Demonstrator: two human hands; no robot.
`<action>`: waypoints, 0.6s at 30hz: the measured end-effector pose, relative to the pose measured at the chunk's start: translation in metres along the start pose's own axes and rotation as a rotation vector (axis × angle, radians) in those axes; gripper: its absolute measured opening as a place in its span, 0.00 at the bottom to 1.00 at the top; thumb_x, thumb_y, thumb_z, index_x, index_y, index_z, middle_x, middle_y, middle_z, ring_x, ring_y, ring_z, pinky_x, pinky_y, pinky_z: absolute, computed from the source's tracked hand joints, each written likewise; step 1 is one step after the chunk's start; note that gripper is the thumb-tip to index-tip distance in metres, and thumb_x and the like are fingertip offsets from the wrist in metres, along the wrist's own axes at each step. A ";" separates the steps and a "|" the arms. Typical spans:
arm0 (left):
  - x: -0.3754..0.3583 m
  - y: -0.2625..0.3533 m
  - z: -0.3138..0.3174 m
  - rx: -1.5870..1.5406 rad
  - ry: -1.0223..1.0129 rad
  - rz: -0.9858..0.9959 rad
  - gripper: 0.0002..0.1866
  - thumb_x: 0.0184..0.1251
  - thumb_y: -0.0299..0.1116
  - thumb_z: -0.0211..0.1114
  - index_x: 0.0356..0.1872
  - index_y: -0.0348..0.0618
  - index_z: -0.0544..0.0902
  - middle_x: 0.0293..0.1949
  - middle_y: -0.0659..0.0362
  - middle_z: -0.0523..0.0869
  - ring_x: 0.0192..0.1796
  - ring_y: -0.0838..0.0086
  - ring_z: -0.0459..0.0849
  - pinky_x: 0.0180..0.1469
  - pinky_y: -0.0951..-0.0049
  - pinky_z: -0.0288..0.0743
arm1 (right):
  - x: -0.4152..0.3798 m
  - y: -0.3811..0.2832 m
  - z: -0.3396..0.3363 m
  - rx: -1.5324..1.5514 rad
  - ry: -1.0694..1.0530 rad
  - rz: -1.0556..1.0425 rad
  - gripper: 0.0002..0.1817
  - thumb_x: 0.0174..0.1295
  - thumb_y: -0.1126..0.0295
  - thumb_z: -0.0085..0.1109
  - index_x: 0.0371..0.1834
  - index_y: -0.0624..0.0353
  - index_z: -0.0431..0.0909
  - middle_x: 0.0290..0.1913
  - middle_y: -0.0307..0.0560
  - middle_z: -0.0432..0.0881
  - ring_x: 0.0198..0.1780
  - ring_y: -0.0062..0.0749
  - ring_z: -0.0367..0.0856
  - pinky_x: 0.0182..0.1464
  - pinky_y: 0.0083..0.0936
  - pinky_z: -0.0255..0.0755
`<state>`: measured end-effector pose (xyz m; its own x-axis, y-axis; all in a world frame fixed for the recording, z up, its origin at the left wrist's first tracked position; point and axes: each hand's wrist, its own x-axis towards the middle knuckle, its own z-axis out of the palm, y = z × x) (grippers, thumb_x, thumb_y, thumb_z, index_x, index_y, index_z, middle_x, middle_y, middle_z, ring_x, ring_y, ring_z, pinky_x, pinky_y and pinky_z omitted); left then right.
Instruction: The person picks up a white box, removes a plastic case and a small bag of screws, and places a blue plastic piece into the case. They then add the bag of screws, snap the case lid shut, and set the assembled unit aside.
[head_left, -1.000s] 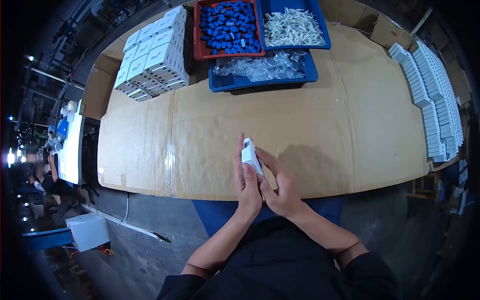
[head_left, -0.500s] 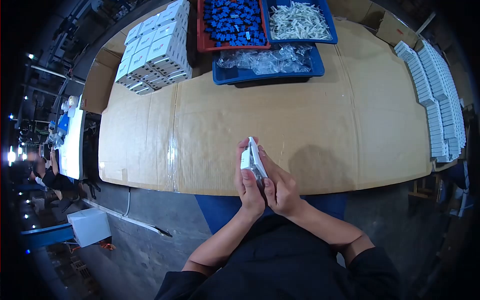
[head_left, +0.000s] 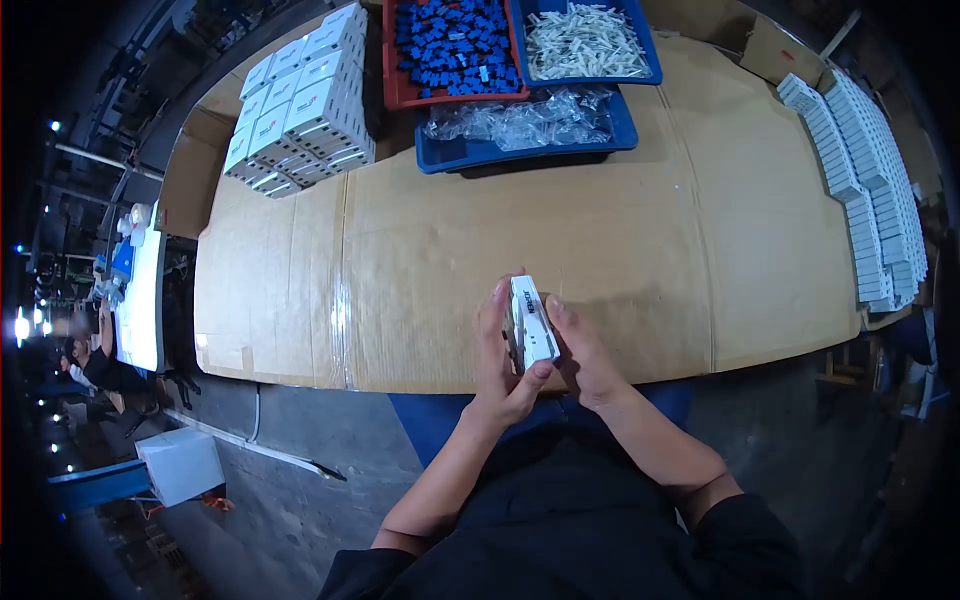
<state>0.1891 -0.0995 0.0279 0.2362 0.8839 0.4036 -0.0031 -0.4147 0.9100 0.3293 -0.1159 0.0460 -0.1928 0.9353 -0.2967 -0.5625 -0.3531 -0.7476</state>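
A small white box-like piece (head_left: pixel 533 318) with dark lettering on its upper face is held upright above the front edge of the cardboard-covered table. My left hand (head_left: pixel 497 350) is closed on it, fingers along its left side and thumb at its near end. Close at its right side is my right hand (head_left: pixel 592 362), partly unfolded, its foremost finger stretched out and standing a little off the piece. The far side of the piece is hidden.
At the back left stand stacked white boxes (head_left: pixel 300 110). Beside them are a red tray (head_left: pixel 402 102) of blue parts, a blue tray (head_left: pixel 655 77) of white pieces, and another blue tray (head_left: pixel 530 160) of clear plastic. White units (head_left: pixel 868 190) line the right edge. A person (head_left: pixel 105 365) is far left.
The white piece has turned so its lettered face shows. My right hand has loosened and drawn off to the right, while the left keeps its hold.
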 end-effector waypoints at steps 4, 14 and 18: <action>0.008 0.010 0.005 -0.059 -0.008 -0.051 0.58 0.71 0.67 0.63 0.83 0.29 0.50 0.75 0.38 0.68 0.78 0.48 0.66 0.79 0.49 0.58 | -0.003 -0.002 0.007 0.047 0.011 0.009 0.28 0.78 0.55 0.60 0.74 0.60 0.72 0.61 0.43 0.82 0.62 0.26 0.80 0.64 0.28 0.74; 0.007 -0.002 0.003 0.349 0.102 0.056 0.58 0.63 0.77 0.62 0.74 0.28 0.68 0.65 0.37 0.77 0.68 0.45 0.74 0.67 0.49 0.72 | -0.009 0.015 0.030 0.228 0.168 -0.037 0.25 0.81 0.60 0.57 0.74 0.62 0.75 0.61 0.39 0.83 0.59 0.18 0.80 0.62 0.21 0.74; 0.003 -0.011 -0.001 0.273 0.158 0.051 0.52 0.66 0.72 0.63 0.68 0.25 0.73 0.60 0.36 0.79 0.60 0.45 0.81 0.60 0.51 0.78 | -0.011 0.028 0.030 0.051 0.220 -0.119 0.25 0.83 0.60 0.55 0.75 0.65 0.74 0.59 0.40 0.83 0.58 0.19 0.80 0.60 0.22 0.75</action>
<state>0.1890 -0.0917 0.0194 0.0880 0.8744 0.4772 0.2549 -0.4829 0.8378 0.2916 -0.1353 0.0459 0.0541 0.9407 -0.3349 -0.6118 -0.2339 -0.7557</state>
